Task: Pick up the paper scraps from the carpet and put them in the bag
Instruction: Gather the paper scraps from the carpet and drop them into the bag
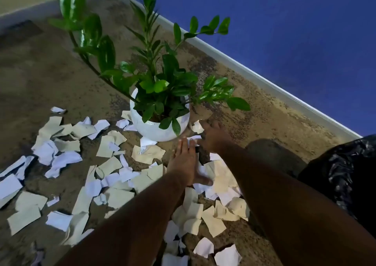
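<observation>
Task status: early stage. Most paper scraps (114, 176) remain on the carpet (50, 78), spread from 6 through 9 o'clock of the view and around the base of the white plant pot (154, 129) at centre. The black bag (345, 174) lies at 3 o'clock; its contents cannot be seen. The left hand (184, 164) is flat, fingers extended and pressed together, over scraps just below the pot. The right hand (213, 137) reaches toward scraps beside the pot; whether its fingers pinch one cannot be told. Nearly all collection remains.
</observation>
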Demonstrator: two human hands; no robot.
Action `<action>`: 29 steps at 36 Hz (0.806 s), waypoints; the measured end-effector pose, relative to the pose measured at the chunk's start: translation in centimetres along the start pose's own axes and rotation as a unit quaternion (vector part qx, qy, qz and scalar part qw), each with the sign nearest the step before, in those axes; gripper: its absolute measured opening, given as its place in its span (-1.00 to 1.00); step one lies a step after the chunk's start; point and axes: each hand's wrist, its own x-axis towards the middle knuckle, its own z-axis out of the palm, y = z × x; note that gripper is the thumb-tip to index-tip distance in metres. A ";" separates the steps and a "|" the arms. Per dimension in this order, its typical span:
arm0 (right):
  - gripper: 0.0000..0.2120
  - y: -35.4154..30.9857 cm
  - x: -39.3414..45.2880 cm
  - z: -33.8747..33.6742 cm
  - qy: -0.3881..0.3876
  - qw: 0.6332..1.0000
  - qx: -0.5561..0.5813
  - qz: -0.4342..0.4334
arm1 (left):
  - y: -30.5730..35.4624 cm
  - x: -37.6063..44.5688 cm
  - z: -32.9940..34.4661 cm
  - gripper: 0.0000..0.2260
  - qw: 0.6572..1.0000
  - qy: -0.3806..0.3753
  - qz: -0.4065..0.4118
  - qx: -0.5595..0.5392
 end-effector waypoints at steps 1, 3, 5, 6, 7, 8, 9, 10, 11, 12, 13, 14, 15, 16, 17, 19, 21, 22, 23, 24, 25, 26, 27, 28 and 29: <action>-0.16 0.0 0.2 0.0 -0.008 1.000 0.001 -0.003 | 0.0 0.0 0.1 0.39 1.000 -0.007 -0.006 0.003; -0.11 0.0 0.5 -0.2 -0.030 0.999 -0.011 -0.003 | -0.1 0.3 0.4 0.39 0.999 -0.015 -0.030 0.014; -0.11 0.0 0.9 0.2 -0.054 0.998 -0.016 -0.011 | -0.3 0.6 0.9 0.36 0.998 -0.026 -0.049 0.019; -0.13 0.1 1.1 0.6 -0.066 0.997 -0.023 -0.017 | -0.3 0.6 1.0 0.35 0.998 -0.033 -0.052 0.024; -0.16 0.1 1.2 0.9 -0.072 0.997 -0.032 -0.023 | -0.3 0.5 1.2 0.33 0.998 -0.036 -0.053 0.028; -0.19 0.1 1.2 1.2 -0.070 0.996 -0.046 -0.025 | -0.5 0.5 1.3 0.30 0.997 -0.035 -0.053 0.038; -0.23 0.2 1.1 1.4 -0.063 0.996 -0.057 -0.028 | -0.5 0.3 1.5 0.27 0.997 -0.031 -0.051 0.041; -0.28 0.3 0.9 1.7 -0.052 0.996 -0.069 -0.034 | -0.6 0.2 1.6 0.23 0.998 -0.024 -0.046 0.041; -0.32 0.3 0.7 1.8 -0.043 0.995 -0.079 -0.040 | -0.6 0.1 1.8 0.19 0.998 -0.014 -0.040 0.038; -0.37 0.5 0.5 2.0 -0.039 0.995 -0.080 -0.046 | -0.7 0.0 2.0 0.16 0.999 -0.006 -0.036 0.034; -0.43 0.8 0.2 2.0 -0.040 0.995 -0.076 -0.052 | -0.7 -0.1 2.1 0.14 0.999 -0.001 -0.032 0.032; -0.49 1.1 -0.1 2.0 -0.043 0.994 -0.075 -0.061 | -0.6 -0.1 2.1 0.13 0.999 0.004 -0.027 0.034; -0.54 1.4 -0.5 1.9 -0.047 0.993 -0.079 -0.074 | -0.6 -0.1 2.2 0.11 0.999 0.010 -0.023 0.037; -0.58 1.6 -1.0 1.9 -0.051 0.991 -0.088 -0.087 | -0.4 -0.2 2.2 0.09 0.999 0.015 -0.022 0.037; -0.60 1.8 -1.5 1.7 -0.061 0.989 -0.096 -0.096 | -0.3 -0.2 2.1 0.07 0.999 0.017 -0.019 0.033; -0.60 2.1 -2.8 1.2 -0.101 0.986 -0.096 -0.093 | -0.1 -0.3 1.8 0.01 0.999 0.025 -0.009 0.029; -0.51 2.4 -4.2 0.7 -0.165 0.981 -0.082 -0.067 | 0.1 -0.4 1.7 -0.05 0.999 0.031 0.006 0.040; -0.40 2.7 -4.9 0.6 -0.196 0.976 -0.078 -0.055 | 0.3 -0.4 1.7 -0.06 0.999 0.028 0.014 0.039; -0.26 2.8 -5.7 0.6 -0.222 0.971 -0.076 -0.047 | 0.5 -0.6 1.6 -0.08 0.999 0.020 0.020 0.034; -0.10 3.0 -6.6 0.6 -0.241 0.967 -0.072 -0.040 | 0.7 -0.6 1.7 -0.09 0.999 0.012 0.026 0.028; 0.03 2.9 -7.3 0.9 -0.251 0.965 -0.069 -0.035 | 0.8 -0.7 1.6 -0.12 0.999 0.004 0.030 0.026; 0.12 2.7 -7.8 1.3 -0.250 0.965 -0.066 -0.034 | 0.7 -0.7 1.6 -0.14 0.999 0.004 0.034 0.033; 0.18 2.5 -8.2 1.7 -0.240 0.968 -0.063 -0.034 | 0.6 -0.8 1.6 -0.18 0.998 0.008 0.039 0.043; 0.21 2.2 -8.5 2.1 -0.225 0.971 -0.066 -0.038 | 0.5 -0.9 1.7 -0.21 0.998 0.015 0.044 0.047; 0.23 2.0 -9.0 2.6 -0.210 0.973 -0.082 -0.044 | 0.5 -1.0 1.8 -0.23 0.997 0.023 0.048 0.050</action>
